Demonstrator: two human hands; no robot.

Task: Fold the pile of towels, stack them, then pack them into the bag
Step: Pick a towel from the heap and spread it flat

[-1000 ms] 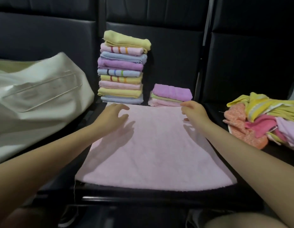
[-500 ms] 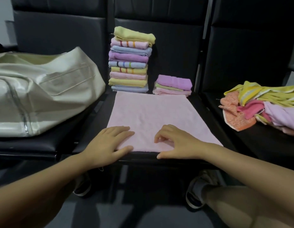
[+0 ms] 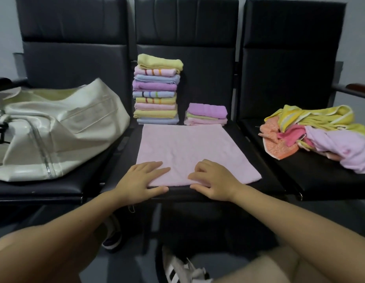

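Row of three black padded seats [image 3: 265, 180] against a grey wall. Pink towel [image 3: 189, 154] lies flat on the middle seat, roughly square, near edge at the seat's front lip. Left hand [image 3: 139, 180] rests on the near-left corner, fingers spread flat, thumb along the hem. Right hand [image 3: 213, 180] rests just right of centre on the near edge, fingers bent onto the cloth; whether it pinches the hem, cannot tell. Towel extends away from both hands, so the fold likely runs near edge to far. Tall folded stack [image 3: 157, 90] and short stack [image 3: 206, 115] sit just beyond the far edge. Unfolded pile [image 3: 316, 133] on right seat, bag [image 3: 55, 129] on left.
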